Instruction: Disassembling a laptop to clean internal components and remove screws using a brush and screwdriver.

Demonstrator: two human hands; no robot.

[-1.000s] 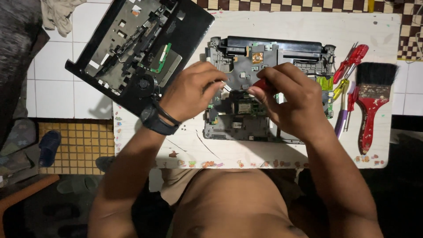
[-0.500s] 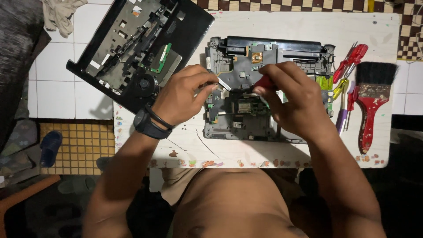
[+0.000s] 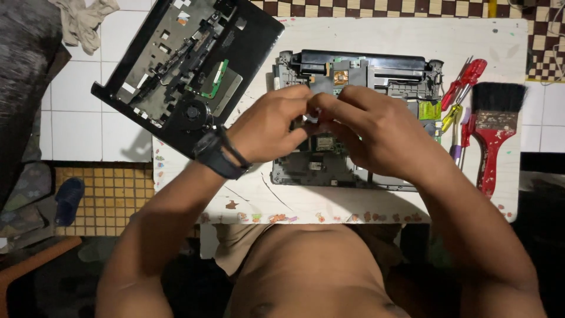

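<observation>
Here, the left hand (image 3: 273,126) and right hand (image 3: 368,132) meet fingertip to fingertip over the opened laptop base (image 3: 359,118). Whether they pinch anything is unclear. A yellow label (image 3: 429,110) sits at its right edge.

Glossy black plastic laptop shell (image 3: 147,82), bristly red-handled brush (image 3: 493,126), paint-flecked matt white table (image 3: 376,35)

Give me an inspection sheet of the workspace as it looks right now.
Surface: small white table, paint-flecked along its near edge.
Job's things: opened grey laptop chassis with exposed circuit board; both hands meet over its middle.
Clutter: black laptop bottom cover with fan overhanging the table's left corner; red-handled screwdrivers; red-handled paintbrush with black bristles.
Grippers: left hand, black wristwatch on its wrist, and right hand; fingers pinched together, anything held is hidden.
Cables: nothing seen.
Surroundings: white tiled floor, crumpled beige cloth, blue sandal.
</observation>
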